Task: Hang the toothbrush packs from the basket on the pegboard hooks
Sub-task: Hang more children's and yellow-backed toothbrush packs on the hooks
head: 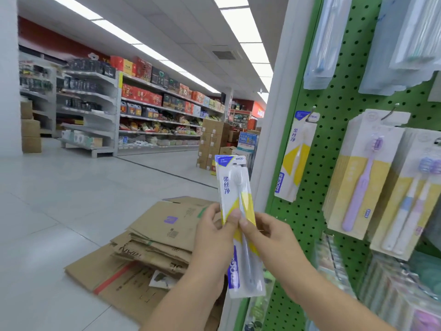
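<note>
We hold one white-and-yellow toothbrush pack with a blue corner label (235,211) upright in front of us, just left of the white post that edges the green pegboard (338,120). Our left hand (214,235) curls round the pack's left edge, thumb on its face at mid-height. Our right hand (265,231) pinches the same pack from the right, thumb tip touching the clear blister beside the left thumb. So each grip is closed on the pack, neither one slack. On the pegboard, to the right and farther up, a matching white-and-yellow pack (298,154) hangs from a metal hook (311,113). Right of it hang yellow-and-white cartons with lilac toothbrushes (362,173). Below our left hand, flattened brown cardboard boxes (155,247) lie stacked on the pale tiled floor (59,199). Far left, stocked shop shelves (155,111) line the aisle
</note>
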